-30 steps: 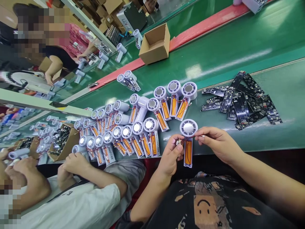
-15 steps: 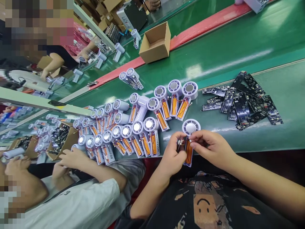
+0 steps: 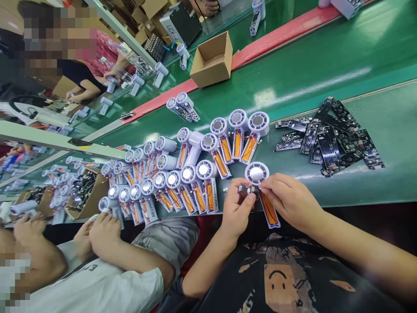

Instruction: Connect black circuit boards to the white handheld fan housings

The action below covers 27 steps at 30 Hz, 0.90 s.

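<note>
Right in front of me, a lavender handheld fan (image 3: 257, 173) lies at the table edge, its round grille up and its handle open over an orange battery (image 3: 269, 209). My left hand (image 3: 236, 208) is closed on a narrow circuit board (image 3: 242, 188), seen nearly edge-on and partly covered by the fingers. My right hand (image 3: 286, 193) pinches a small wire plug against the board's end, just below the fan head; its fingertips hide most of the plug. Both hands meet over the upper handle.
A pile of black circuit boards (image 3: 329, 139) lies to the right. Several open fans (image 3: 208, 195) stand in rows at left. Beyond, a cardboard box (image 3: 211, 61) sits by the red strip (image 3: 280, 39). A co-worker's hands (image 3: 100, 226) are at far left.
The fan handle has swung to the right at its lower end. My left hand has turned the board, and my fingertips have come closer together. A co-worker's hands at left have moved.
</note>
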{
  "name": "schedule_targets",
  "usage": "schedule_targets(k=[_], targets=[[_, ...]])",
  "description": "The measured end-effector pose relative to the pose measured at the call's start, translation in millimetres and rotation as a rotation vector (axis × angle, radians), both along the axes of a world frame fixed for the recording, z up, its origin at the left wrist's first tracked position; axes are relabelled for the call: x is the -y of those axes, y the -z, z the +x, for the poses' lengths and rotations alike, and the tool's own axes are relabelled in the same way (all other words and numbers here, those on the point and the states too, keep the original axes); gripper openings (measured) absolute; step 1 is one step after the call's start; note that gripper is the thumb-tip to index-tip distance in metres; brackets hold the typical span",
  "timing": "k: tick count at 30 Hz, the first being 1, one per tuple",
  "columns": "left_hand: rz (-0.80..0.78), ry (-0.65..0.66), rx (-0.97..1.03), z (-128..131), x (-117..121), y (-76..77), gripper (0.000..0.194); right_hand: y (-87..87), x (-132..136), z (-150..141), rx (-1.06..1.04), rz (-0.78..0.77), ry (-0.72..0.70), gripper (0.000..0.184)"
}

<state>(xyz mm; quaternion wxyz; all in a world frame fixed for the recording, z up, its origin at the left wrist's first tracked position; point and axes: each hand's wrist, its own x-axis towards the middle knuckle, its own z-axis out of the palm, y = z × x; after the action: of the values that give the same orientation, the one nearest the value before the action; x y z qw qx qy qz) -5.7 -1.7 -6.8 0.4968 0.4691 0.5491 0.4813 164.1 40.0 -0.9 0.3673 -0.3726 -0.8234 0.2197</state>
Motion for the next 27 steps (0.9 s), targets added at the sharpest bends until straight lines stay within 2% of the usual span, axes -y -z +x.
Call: schedule_targets(k=[3,6,9,13,19,23,26,27], targets=[[-0.092,0.016,0.153,3,1,0.4,0.024,1.7,2,0,0.051,0.09,0.033,0.018],[-0.057,0.003,0.183,5,1,0.9,0.021,1.7,4,-1,0.069,0.171,0.048,0.019],[0.016,0.002,0.138,6,2,0.7,0.018,0.9,4,-1,0.059,0.2,0.045,0.02],[0.066,0.07,0.018,3,1,-2.8,0.019,1.6,3,-1,-0.032,0.247,0.032,0.016],[-0.013,0.158,-0.002,0,-4,-11.0,0.029,5.5,0,2,-0.112,0.329,-0.059,0.011],[-0.042,0.133,0.032,1,-4,-11.1,0.032,10.1,0,1,-0.142,0.291,-0.069,0.01],[-0.065,0.076,0.125,2,-2,-8.2,0.019,11.6,1,-2,-0.17,0.219,-0.022,0.007],[-0.08,0.051,0.179,2,-2,-7.3,0.02,11.2,1,-3,-0.162,0.204,-0.006,0.007]])
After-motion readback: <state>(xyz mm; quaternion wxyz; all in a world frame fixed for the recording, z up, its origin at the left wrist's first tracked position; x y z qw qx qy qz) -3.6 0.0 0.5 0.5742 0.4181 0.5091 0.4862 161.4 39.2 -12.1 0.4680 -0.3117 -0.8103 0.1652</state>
